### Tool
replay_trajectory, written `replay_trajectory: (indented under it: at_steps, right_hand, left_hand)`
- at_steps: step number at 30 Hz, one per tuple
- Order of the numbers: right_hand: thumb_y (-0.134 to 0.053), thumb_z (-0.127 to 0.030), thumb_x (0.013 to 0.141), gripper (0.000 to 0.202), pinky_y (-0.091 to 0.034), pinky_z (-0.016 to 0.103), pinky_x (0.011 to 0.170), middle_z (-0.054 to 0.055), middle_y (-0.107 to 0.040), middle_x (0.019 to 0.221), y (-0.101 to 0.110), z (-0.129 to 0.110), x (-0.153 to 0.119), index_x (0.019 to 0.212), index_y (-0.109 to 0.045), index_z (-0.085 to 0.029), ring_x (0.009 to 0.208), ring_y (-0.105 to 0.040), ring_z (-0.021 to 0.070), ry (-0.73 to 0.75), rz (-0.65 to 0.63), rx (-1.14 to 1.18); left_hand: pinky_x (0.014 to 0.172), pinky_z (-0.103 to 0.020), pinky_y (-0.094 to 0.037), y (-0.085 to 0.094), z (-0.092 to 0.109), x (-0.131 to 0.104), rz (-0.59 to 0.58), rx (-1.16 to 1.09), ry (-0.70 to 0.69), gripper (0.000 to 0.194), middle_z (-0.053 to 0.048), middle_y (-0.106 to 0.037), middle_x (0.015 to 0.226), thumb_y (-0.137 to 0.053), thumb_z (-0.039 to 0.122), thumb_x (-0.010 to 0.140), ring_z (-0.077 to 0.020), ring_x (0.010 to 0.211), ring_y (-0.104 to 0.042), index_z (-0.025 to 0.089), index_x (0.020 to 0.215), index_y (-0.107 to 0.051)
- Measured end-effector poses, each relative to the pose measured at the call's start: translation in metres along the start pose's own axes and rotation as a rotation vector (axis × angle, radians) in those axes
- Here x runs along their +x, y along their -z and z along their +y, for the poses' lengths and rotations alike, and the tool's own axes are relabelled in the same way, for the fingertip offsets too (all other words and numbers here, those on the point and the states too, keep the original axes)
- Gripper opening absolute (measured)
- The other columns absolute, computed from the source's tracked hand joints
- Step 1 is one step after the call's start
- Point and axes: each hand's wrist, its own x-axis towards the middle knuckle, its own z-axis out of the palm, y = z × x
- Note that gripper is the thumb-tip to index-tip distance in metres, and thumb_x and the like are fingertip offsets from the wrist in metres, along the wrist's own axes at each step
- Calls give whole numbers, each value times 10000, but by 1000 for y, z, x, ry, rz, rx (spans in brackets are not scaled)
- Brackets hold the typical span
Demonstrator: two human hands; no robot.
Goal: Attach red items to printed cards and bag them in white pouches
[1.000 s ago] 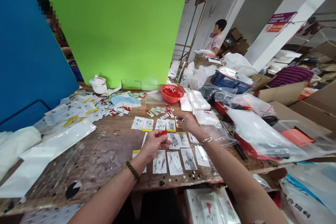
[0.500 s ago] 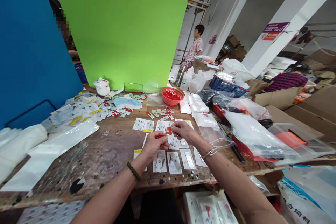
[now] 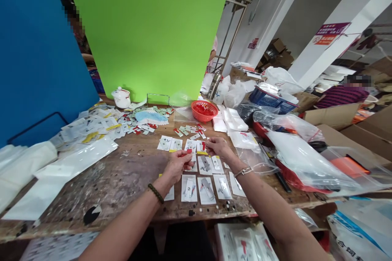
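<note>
My left hand (image 3: 177,166) is closed, pinching small red pieces (image 3: 189,151) at its fingertips. Opposite it, my right hand (image 3: 219,149) has thumb and finger together at a small red T-shaped piece (image 3: 203,146), which shows over a white and yellow card packet (image 3: 200,152) in the back row. Below the hands, more packets lie in rows, among them one with a grey strip (image 3: 207,190) and one with a silvery strip (image 3: 223,186). The left fingers partly cover a packet in the middle row.
Behind the packets, small red and green cards (image 3: 185,130) lie near a red basket (image 3: 204,111) of red pieces. A packet pile (image 3: 94,126) and a lidded white cup (image 3: 121,98) are at left. Plastic bags (image 3: 309,163) crowd the right. A green partition (image 3: 143,40) stands behind.
The right hand has moved its red piece over a back-row packet, away from the left hand. The left hand still pinches red. The camera view has shifted slightly.
</note>
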Motion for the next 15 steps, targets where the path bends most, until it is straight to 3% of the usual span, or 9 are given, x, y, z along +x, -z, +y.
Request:
replay_trajectory:
  at_steps: [5,8,11,13,15]
  right_hand:
    - [-558,-200,762,237,-347,215,480,-19,-509,479,-5,14,22,529,-518,-176,486,-507,108,19,147,-252]
    - [-615,-172,702,110,-366,235,557,23,-596,608,-11,13,23,597,-583,-172,647,-569,156,26,242,-361]
    - [-609,-168,708,29,-392,243,637,45,-648,774,-15,4,15,727,-631,-170,758,-568,161,136,315,-445]
    - [-572,-222,763,88,-403,232,635,27,-645,761,-19,-5,8,757,-641,-168,713,-555,135,215,197,-367]
    - [-551,-283,790,155,-402,213,579,-1,-619,679,-23,-14,0,750,-645,-167,625,-531,110,233,-28,-213]
  left_hand:
    - [374,-163,-393,4,0,2,-9,21,4,223,20,-578,505,-769,136,625,-89,410,-559,123,673,-552]
    - [365,-163,-383,5,1,2,-10,40,-10,231,16,-586,514,-787,151,603,-86,403,-552,118,677,-570]
    - [364,-167,-386,6,2,1,1,63,-32,234,10,-590,505,-794,169,592,-88,401,-549,117,678,-582]
    - [365,-170,-387,7,1,1,-4,72,-49,246,5,-594,500,-802,189,582,-91,403,-550,118,674,-586]
    - [368,-170,-384,7,-1,2,-20,71,-67,259,4,-595,496,-809,209,576,-91,403,-549,119,674,-587]
